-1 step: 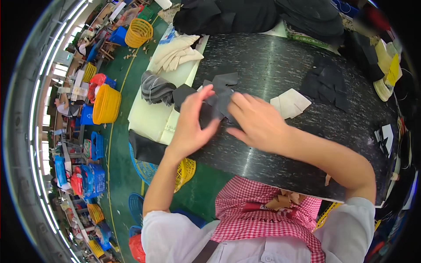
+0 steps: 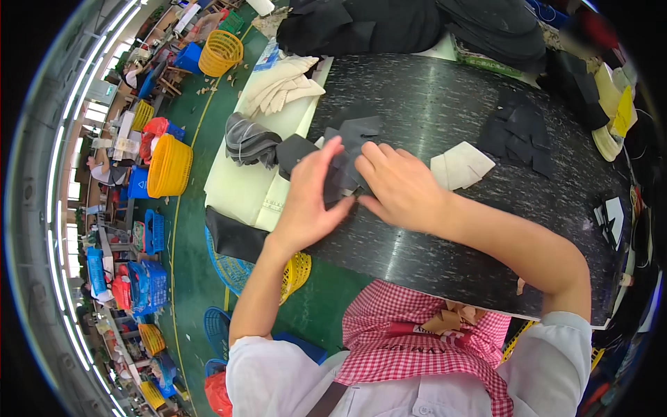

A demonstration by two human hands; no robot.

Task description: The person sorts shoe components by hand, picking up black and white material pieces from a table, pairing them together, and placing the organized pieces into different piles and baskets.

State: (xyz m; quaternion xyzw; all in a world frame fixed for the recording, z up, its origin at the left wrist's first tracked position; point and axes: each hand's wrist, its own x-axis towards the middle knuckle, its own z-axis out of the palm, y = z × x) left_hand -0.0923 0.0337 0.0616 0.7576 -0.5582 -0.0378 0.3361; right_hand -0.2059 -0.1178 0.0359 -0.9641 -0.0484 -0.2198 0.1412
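Between my hands, on the black speckled table, are several thin dark grey cut pieces (image 2: 354,130) that look like fabric or leather. My left hand (image 2: 309,191) curves round their left side, thumb toward me and fingers on the far side. At their right edge my right hand (image 2: 403,186) has its fingers bent and its thumb tucked in close; the fingertips are partly hidden. A tied bundle of grey pieces (image 2: 250,141) lies left of my left hand. Off-white cut pieces (image 2: 462,166) lie fanned out to the right of my right hand.
More black pieces (image 2: 515,135) lie in a loose pile at the right. Cream pieces (image 2: 285,85) rest on pale sheets (image 2: 236,187) along the table's left side. Black material (image 2: 361,28) is heaped at the far edge. Baskets (image 2: 299,274) stand on the green floor below the near left edge.
My right hand has shifted slightly left, and its thumb now sits closer to my left thumb. The dark grey pieces between the hands have moved slightly.
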